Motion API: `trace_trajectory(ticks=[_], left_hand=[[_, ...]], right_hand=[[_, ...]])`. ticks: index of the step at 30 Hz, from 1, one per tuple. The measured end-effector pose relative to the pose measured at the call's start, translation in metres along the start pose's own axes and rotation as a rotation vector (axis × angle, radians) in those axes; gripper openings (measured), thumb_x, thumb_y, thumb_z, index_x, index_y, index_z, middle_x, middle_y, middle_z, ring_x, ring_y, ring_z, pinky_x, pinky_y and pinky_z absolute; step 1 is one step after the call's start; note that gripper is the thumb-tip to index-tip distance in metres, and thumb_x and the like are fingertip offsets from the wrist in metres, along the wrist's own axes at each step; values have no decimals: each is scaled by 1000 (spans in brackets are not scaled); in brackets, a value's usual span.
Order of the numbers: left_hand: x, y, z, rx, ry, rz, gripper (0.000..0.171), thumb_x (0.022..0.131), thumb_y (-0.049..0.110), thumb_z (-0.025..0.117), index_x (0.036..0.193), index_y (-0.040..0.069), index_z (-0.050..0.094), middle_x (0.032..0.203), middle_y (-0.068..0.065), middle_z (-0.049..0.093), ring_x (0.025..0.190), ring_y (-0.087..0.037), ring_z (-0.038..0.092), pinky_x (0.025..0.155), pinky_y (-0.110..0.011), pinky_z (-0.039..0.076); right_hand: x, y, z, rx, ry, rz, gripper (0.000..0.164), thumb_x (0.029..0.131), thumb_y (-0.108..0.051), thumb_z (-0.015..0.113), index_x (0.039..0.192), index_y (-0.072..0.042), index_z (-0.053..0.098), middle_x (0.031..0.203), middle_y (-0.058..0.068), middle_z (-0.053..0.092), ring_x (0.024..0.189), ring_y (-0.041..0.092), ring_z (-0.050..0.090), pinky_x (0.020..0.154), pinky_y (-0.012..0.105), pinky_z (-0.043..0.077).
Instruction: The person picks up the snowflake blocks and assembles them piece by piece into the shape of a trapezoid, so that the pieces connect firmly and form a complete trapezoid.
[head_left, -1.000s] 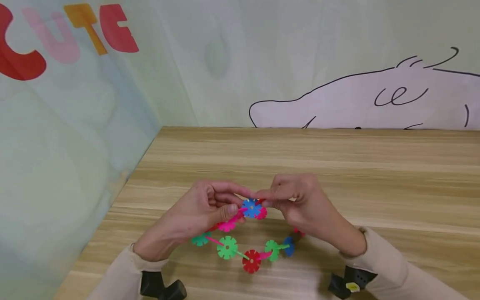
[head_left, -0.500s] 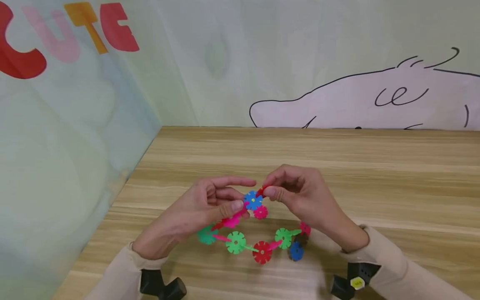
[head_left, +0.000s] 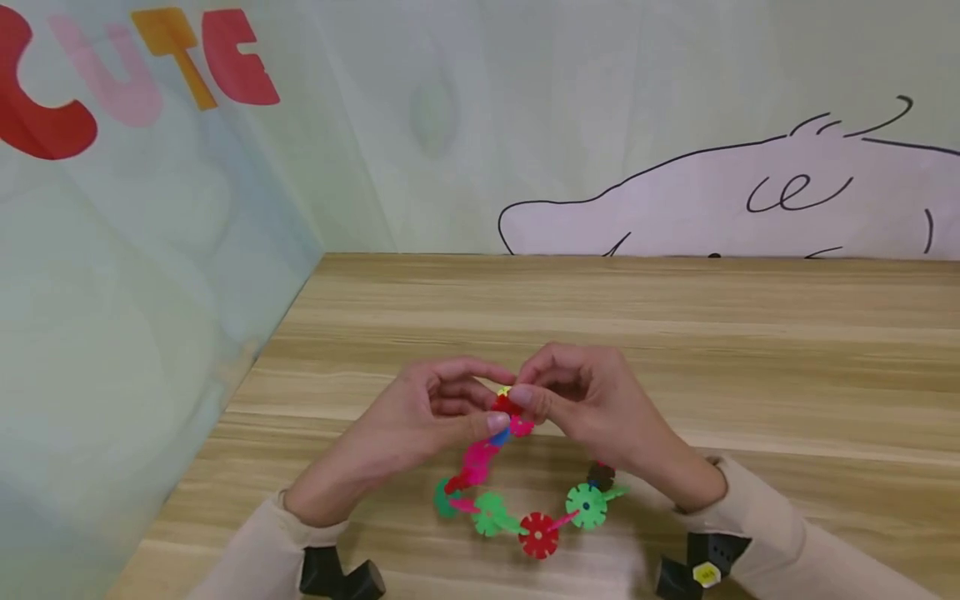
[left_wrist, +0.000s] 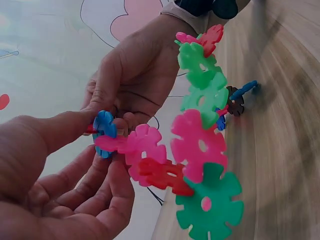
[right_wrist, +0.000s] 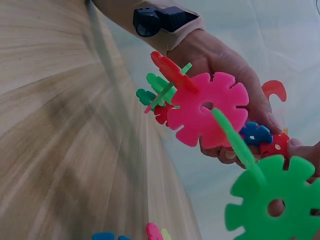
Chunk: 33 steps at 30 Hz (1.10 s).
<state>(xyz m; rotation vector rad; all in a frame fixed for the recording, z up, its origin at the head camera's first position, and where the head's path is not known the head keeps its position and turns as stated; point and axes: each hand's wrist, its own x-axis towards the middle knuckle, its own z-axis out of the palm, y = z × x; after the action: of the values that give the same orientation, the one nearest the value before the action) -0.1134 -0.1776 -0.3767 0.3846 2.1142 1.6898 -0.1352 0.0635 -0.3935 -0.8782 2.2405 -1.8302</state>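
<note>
A chain of notched plastic snowflake discs hangs between and below both hands. My left hand (head_left: pixel 405 425) pinches a blue disc (left_wrist: pixel 105 131) between thumb and fingers. Close against it, my right hand (head_left: pixel 600 408) pinches a red disc (head_left: pixel 503 405) that meets the blue one. A bit of yellow (head_left: pixel 505 391) shows just above the red disc, partly hidden by fingers. From the blue disc the chain runs down through pink discs (head_left: pixel 478 462), a teal disc (head_left: pixel 446 498), a green disc (head_left: pixel 490 512), a lower red disc (head_left: pixel 539 535) and another green disc (head_left: pixel 587 506).
The wood-grain table (head_left: pixel 675 308) lies under the hands. Dark brown (left_wrist: pixel 235 101) and blue pieces sit low near the tabletop in the left wrist view. A printed wall covering (head_left: pixel 420 167) stands behind and to the left.
The right hand came down and left against the left hand. The blue disc turned from facing the head camera to mostly hidden. The chain's lower loop swung right and slightly down.
</note>
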Motion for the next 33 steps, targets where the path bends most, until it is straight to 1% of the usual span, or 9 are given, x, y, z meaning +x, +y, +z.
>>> trace_trajectory(ticks=[5, 7, 12, 16, 19, 23, 26, 29, 33], left_hand=[[0, 0, 3, 0, -3, -13, 44, 98, 15, 80, 140, 17, 68, 110, -8, 78, 93, -18, 78, 84, -27, 63], [-1, 0, 3, 9, -9, -16, 44, 99, 18, 79, 141, 17, 67, 112, -11, 78, 97, -25, 79, 85, -28, 63], [-5, -1, 2, 22, -8, -15, 43, 100, 21, 78, 141, 17, 66, 114, -17, 77, 103, -42, 79, 80, -27, 62], [-8, -5, 2, 35, 6, -24, 42, 99, 19, 79, 139, 14, 66, 110, -13, 77, 97, -41, 80, 68, -23, 57], [-11, -9, 3, 44, 14, -46, 44, 99, 20, 79, 139, 10, 65, 108, -14, 76, 93, -38, 80, 65, -23, 55], [-14, -15, 5, 47, 34, -79, 47, 98, 21, 80, 140, 8, 64, 107, -12, 75, 91, -34, 81, 65, -23, 55], [-16, -18, 6, 47, 47, -87, 46, 98, 21, 81, 140, 10, 65, 106, -9, 73, 91, -33, 80, 64, -23, 54], [-18, -20, 7, 45, 52, -93, 45, 98, 21, 81, 139, 10, 66, 105, -9, 72, 88, -29, 79, 65, -23, 55], [-20, -23, 7, 45, 62, -104, 44, 98, 20, 80, 139, 11, 66, 105, -9, 71, 87, -26, 77, 68, -24, 56]], right_hand=[[-3, -1, 3, 16, -4, 13, 5, 102, -8, 73, 101, -4, 75, 87, 11, 80, 76, 14, 78, 71, 37, 66], [-3, -2, 4, 41, -8, 16, 5, 102, -8, 72, 102, -3, 75, 87, 15, 80, 76, 14, 78, 72, 38, 66], [-4, -2, 6, 86, -31, 22, 8, 104, -10, 70, 104, -4, 75, 88, 16, 80, 76, 14, 78, 74, 38, 66], [-7, 2, 2, 53, -47, 47, 12, 107, -12, 66, 109, -6, 76, 93, 16, 79, 82, 22, 77, 78, 35, 66], [-14, 11, -6, 12, -58, 85, 15, 108, -12, 64, 114, -4, 75, 102, 15, 80, 92, 31, 78, 85, 32, 65], [-28, 25, -23, -47, -49, 144, 19, 108, -9, 63, 122, -1, 72, 110, 11, 81, 104, 34, 79, 92, 26, 63], [-38, 36, -39, -111, -16, 161, 21, 108, -5, 61, 127, -2, 71, 114, 8, 81, 111, 28, 78, 96, 21, 60], [-47, 46, -52, -182, 3, 148, 30, 106, 2, 59, 132, -7, 69, 119, 1, 81, 117, 15, 75, 103, 19, 54], [-60, 56, -60, -286, -42, 36, 44, 98, 9, 65, 136, -13, 67, 124, -6, 79, 126, 6, 68, 115, 33, 48]])
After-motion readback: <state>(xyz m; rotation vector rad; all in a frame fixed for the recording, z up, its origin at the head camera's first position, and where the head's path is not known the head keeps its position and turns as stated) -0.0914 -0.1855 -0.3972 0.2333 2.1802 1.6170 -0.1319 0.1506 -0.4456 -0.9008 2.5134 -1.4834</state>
